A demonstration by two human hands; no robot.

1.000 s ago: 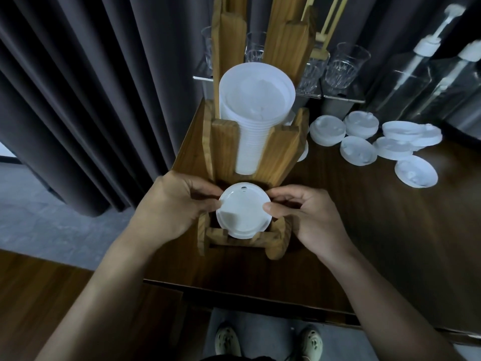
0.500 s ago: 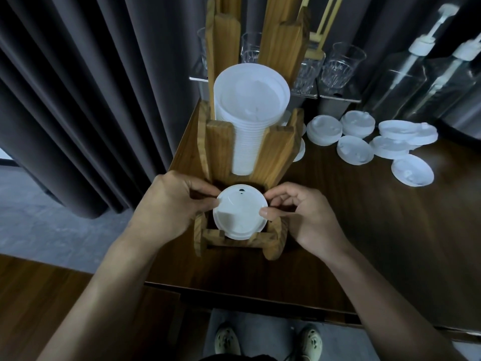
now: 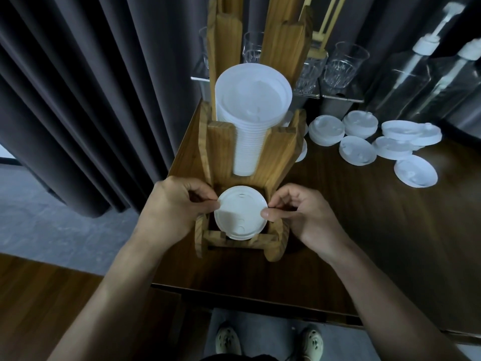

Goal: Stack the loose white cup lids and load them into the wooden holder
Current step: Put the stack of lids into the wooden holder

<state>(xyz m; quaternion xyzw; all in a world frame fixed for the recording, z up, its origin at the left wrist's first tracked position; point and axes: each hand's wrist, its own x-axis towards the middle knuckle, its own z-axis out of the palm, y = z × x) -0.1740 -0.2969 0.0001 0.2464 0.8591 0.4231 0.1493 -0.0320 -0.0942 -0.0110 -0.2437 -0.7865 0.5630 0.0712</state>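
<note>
I take the tall slatted wooden holder (image 3: pixel 223 149) at the table's near left corner as my landmark. Left of it hang dark grey pleated curtains (image 3: pixel 86 100), and the dark wooden table (image 3: pixel 364 230) ends right beside the holder's left side, so I see almost no tabletop on that flank. My left hand (image 3: pixel 171 209) sits against the holder's low front compartment, thumb and forefinger pressed onto the left rim of a round white plastic cup lid (image 3: pixel 240 212). The lid lies flat-side up, slightly tilted, in the mouth of that compartment, its near edge resting on the front crossbar. Behind it, in the holder's taller bay, stands a column of stacked white lids (image 3: pixel 251 121) between the upright slats. My right hand (image 3: pixel 304 214) mirrors the left, thumb and forefinger nipping the lid's right rim, the other fingers curled. So the lid sits squarely between both pinches. Right of the holder the tabletop is open, and further right and back lie loose white lids (image 3: pixel 374 144), scattered and partly overlapping. Beyond them stand clear pump bottles (image 3: pixel 426 74).
</note>
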